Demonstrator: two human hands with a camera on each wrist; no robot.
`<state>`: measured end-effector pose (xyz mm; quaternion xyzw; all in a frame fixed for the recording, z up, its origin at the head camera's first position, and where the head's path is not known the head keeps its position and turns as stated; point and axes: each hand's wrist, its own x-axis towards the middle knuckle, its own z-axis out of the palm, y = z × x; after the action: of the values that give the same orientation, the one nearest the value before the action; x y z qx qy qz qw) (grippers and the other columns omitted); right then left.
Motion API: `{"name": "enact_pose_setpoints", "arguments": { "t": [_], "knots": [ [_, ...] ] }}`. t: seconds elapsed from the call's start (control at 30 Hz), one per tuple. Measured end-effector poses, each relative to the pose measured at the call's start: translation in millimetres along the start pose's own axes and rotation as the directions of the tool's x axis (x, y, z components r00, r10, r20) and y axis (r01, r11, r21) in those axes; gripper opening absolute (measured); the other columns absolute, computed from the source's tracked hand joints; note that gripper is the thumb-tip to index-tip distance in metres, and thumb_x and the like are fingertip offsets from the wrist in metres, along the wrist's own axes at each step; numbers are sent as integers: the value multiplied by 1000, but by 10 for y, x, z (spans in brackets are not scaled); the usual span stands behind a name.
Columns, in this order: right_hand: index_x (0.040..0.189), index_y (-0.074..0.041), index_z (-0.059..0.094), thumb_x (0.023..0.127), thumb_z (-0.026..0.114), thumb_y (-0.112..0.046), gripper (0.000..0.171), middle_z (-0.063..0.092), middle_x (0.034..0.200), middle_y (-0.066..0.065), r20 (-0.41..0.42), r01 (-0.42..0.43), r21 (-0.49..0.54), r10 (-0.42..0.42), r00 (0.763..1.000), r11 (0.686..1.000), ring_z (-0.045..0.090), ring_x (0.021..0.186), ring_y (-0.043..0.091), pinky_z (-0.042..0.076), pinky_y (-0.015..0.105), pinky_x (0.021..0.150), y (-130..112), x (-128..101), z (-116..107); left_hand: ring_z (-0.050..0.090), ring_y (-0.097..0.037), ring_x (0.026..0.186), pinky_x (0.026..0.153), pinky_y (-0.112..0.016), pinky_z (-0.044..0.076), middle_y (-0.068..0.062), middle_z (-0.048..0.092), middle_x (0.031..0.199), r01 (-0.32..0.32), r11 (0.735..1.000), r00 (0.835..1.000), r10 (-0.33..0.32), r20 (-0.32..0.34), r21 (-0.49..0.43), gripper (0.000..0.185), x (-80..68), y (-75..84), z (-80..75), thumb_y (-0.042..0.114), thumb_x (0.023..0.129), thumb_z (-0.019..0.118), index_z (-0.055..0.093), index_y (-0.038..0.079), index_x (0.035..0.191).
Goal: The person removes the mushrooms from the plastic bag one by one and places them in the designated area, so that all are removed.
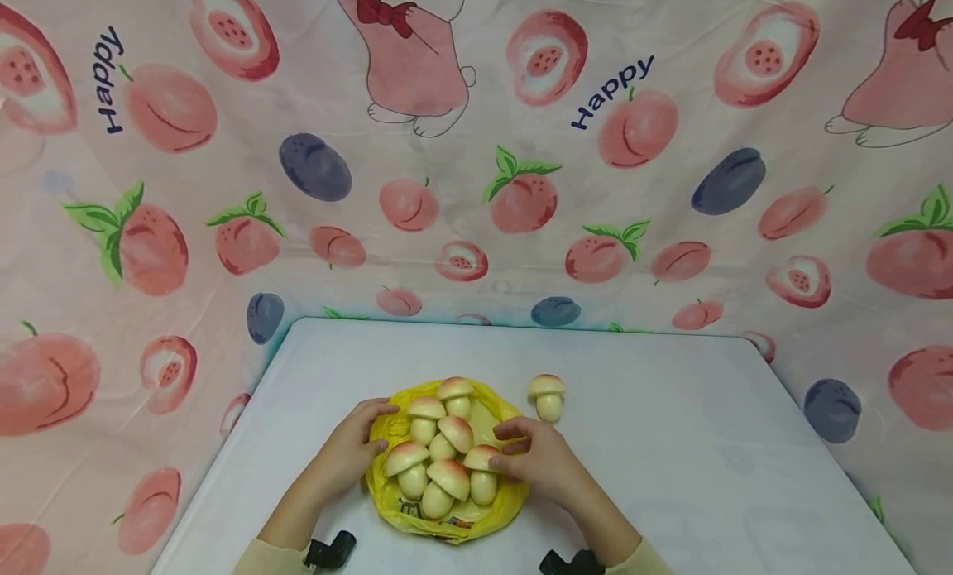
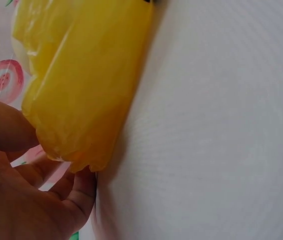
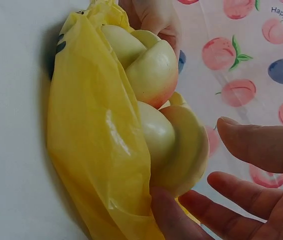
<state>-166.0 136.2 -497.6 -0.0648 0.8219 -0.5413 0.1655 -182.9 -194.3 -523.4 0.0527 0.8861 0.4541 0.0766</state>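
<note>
1. So the yellow plastic bag [image 1: 495, 521] is kind of the centre of everything here, sitting wide open on a white table [image 1: 670, 443], with some dark printing on its near side
2. Inside the bag there are six mushroom-shaped pieces [image 1: 448, 477] bunched up together, cream stems and caps that blush pinkish orange, most of them leaning on or crowding each other
3. One more mushroom [image 1: 548, 393] is out on its own, just past the bag's far right edge, cap pointing away from the near side
4. Left hand [image 1: 344, 451] is at the left side of the bag – fingers loosely bent and thumb spread apart from them, relaxed and touching the plastic rather than clenched
5. Right hand [image 1: 547, 463] is at the right side of the bag, fingers spread and released, thumb well apart from them in the wrist view – fingertips are right by the bag's edge and the rightmost mushroom, can't tell how firmly they touch it
6. Left of the bag and toward the near side there's a beige sleeve [image 1: 271, 558] and a black wrist device [image 1: 331, 550], with a matching pair on the bag's right
7. Beyond the bag hangs a pink cloth [image 1: 462, 157] printed with peaches, dark blue fruit, rabbits and "Happy"
</note>
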Motion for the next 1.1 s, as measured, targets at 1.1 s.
{"name": "enact_pose_setpoints", "arguments": {
  "t": [1.1],
  "knots": [
    [130,6,68,88,88,-11,49,77,126,17,-8,56,133,-56,998,990,75,108,23,67,32,84,-21,-43,-38,32,-44,162,131,-66,28,-11,43,169,-5,1000,1000,5,0,7,48,1,12,-1,-5,102,62,62,16,146]
  ]
}}
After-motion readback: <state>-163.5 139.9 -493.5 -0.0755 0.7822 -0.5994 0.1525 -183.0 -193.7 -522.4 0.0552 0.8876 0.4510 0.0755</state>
